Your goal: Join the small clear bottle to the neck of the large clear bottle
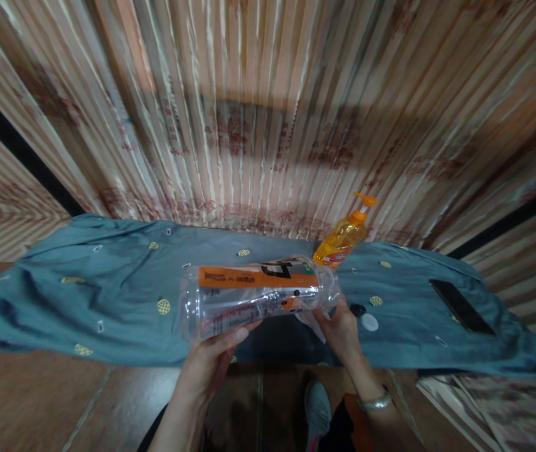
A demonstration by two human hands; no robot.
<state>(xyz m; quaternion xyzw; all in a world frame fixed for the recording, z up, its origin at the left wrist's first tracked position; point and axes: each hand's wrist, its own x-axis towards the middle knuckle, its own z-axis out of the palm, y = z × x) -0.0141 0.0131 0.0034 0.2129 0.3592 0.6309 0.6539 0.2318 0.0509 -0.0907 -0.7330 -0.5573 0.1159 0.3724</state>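
A large clear plastic bottle (258, 292) with an orange and black label lies sideways in the air above the cloth-covered table. My left hand (218, 355) grips its lower side near the base, thumb along the plastic. Around the neck end at the right, the fingers of my right hand (338, 326) are closed, partly hidden by the bottle. Something white, like a tissue (312, 325), shows beneath the neck beside my right hand. Just right of that hand, a white cap (369, 322) and a small black item (357, 310) rest on the cloth.
An orange pump bottle (342, 238) with yellow liquid stands behind the neck end. A dark phone (462, 306) lies at the right of the teal cloth (127, 289). Pleated curtains (249, 125) hang behind the table. A shoe (317, 408) shows on the tiled floor.
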